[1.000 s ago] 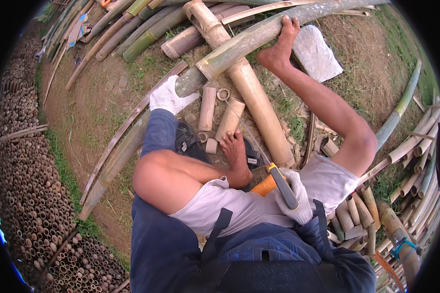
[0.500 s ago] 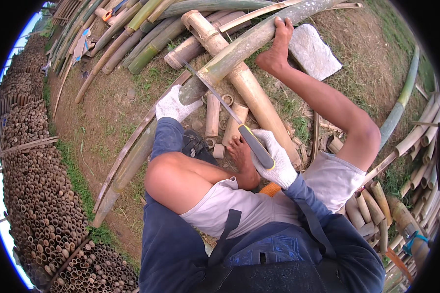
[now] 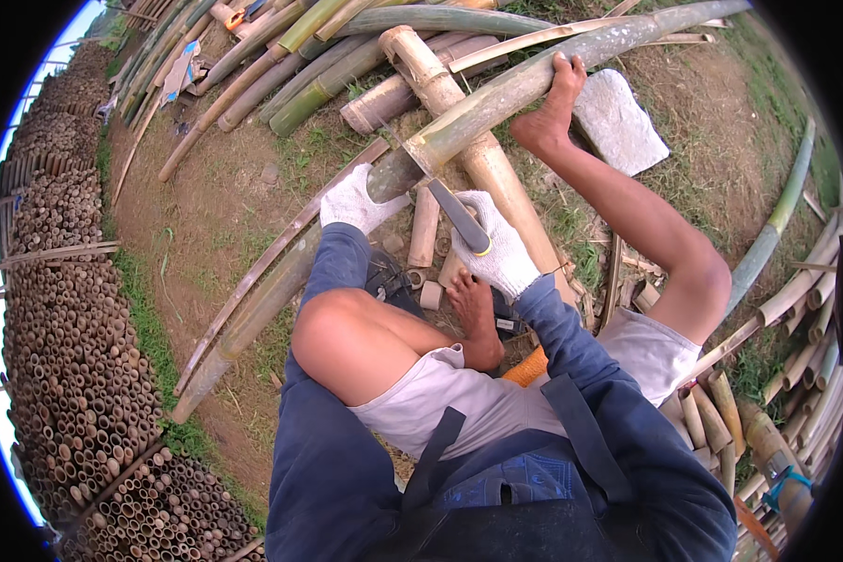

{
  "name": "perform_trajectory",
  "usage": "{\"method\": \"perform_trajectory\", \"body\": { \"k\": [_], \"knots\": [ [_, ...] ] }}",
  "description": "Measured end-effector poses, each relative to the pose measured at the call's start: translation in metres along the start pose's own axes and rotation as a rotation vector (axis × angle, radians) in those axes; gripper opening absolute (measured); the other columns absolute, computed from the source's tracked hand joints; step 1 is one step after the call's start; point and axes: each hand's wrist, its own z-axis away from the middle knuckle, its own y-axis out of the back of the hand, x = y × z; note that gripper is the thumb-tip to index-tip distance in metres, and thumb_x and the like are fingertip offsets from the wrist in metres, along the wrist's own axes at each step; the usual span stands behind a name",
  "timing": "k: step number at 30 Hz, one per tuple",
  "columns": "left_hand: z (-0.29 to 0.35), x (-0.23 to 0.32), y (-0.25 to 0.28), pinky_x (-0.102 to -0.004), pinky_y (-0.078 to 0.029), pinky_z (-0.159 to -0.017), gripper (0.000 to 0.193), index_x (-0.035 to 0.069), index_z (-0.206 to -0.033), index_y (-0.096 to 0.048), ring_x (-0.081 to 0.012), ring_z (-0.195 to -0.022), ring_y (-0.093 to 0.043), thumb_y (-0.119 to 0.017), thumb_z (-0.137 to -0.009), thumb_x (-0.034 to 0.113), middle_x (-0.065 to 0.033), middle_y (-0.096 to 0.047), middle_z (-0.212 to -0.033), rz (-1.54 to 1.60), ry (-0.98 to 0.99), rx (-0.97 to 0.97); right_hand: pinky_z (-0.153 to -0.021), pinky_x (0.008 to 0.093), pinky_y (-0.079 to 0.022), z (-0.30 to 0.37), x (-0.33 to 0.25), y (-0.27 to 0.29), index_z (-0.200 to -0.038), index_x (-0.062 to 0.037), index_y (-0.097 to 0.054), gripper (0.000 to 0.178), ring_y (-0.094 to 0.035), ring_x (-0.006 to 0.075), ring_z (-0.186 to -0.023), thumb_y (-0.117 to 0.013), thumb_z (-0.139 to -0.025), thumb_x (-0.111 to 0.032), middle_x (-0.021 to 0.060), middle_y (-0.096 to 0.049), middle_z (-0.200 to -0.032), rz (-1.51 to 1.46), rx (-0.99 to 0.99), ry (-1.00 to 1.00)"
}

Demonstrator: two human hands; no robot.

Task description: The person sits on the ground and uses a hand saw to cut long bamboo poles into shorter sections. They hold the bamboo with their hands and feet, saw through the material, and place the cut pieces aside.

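A long green bamboo pole point(image 3: 506, 98) slants across in front of me, resting on a thick pale bamboo piece point(image 3: 493, 170). My left hand point(image 3: 358, 199), in a white glove, is wrapped round the pole just below the saw. In my gloved right hand point(image 3: 498, 248) is a handsaw point(image 3: 462, 220) with a grey and yellow handle. Its blade crosses the pole at a pale ring; much of the blade is hidden or thin to see. My bare foot point(image 3: 554, 110) presses on the pole's upper part.
A pale stone block point(image 3: 618, 122) lies beyond the foot. Short bamboo offcuts point(image 3: 423, 228) are scattered below the pole. Long poles point(image 3: 323, 89) lie at the far left, and a tall stack of cut bamboo point(image 3: 80, 365) lines the left side. More pieces point(image 3: 712, 417) are piled at right.
My right hand has pushed the saw forward and up-left, so its handle is now close to the pole. The left hand keeps its hold. The whole view has shifted slightly.
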Motion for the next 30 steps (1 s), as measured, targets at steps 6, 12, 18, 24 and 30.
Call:
{"method": "perform_trajectory", "body": {
  "k": [6,12,18,24,30],
  "knots": [
    [0.005,-0.007,-0.016,-0.0516,-0.062,-0.091,0.077,0.014,-0.121,-0.078,-0.0403,-0.105,-0.078,-0.089,-0.074,0.075,-0.017,-0.082,-0.113,0.218,-0.252,0.329,-0.11,0.0412,-0.057,0.163,-0.117,0.116,-0.149,-0.0002,-0.06,0.058,-0.075,0.0378,-0.128,-0.076,-0.093,-0.001,0.0212,-0.07,-0.135,0.107,-0.138,-0.37],
    [0.002,-0.002,-0.003,-0.0473,-0.06,-0.104,0.093,0.011,-0.14,-0.071,-0.0372,-0.121,-0.076,-0.089,-0.075,0.074,-0.0186,-0.078,-0.133,0.047,-0.029,-0.003,-0.108,0.0444,-0.058,0.082,-0.092,0.076,-0.146,-0.0023,-0.061,0.056,-0.073,0.0409,-0.13,-0.079,-0.093,-0.006,0.0246,-0.07,-0.139,0.083,-0.12,-0.351],
    [0.005,-0.006,-0.006,-0.0464,-0.06,-0.109,0.094,0.013,-0.148,-0.068,-0.0366,-0.127,-0.076,-0.09,-0.077,0.07,-0.0177,-0.078,-0.138,0.027,-0.032,0.027,-0.103,0.0434,-0.061,0.016,-0.005,0.002,-0.145,-0.0067,-0.059,0.057,-0.075,0.0416,-0.123,-0.083,-0.094,-0.017,0.0217,-0.071,-0.133,-0.005,-0.019,-0.158],
    [0.0,-0.019,-0.027,-0.0489,-0.059,-0.109,0.101,0.011,-0.151,-0.066,-0.0376,-0.129,-0.075,-0.089,-0.077,0.075,-0.0195,-0.077,-0.14,0.03,-0.056,0.047,-0.108,0.0446,-0.057,0.18,-0.122,0.12,-0.147,0.0005,-0.062,0.058,-0.072,0.0409,-0.124,-0.079,-0.092,-0.004,0.0246,-0.069,-0.131,0.179,-0.118,-0.264],
    [0.0,-0.019,-0.024,-0.0511,-0.059,-0.109,0.106,0.009,-0.151,-0.065,-0.038,-0.129,-0.074,-0.087,-0.076,0.079,-0.0208,-0.075,-0.142,0.02,-0.06,0.053,-0.104,0.0446,-0.06,0.115,-0.094,0.091,-0.145,-0.0009,-0.061,0.054,-0.076,0.0403,-0.12,-0.078,-0.094,-0.005,0.0235,-0.071,-0.129,0.071,-0.102,-0.359]
  ]
}}
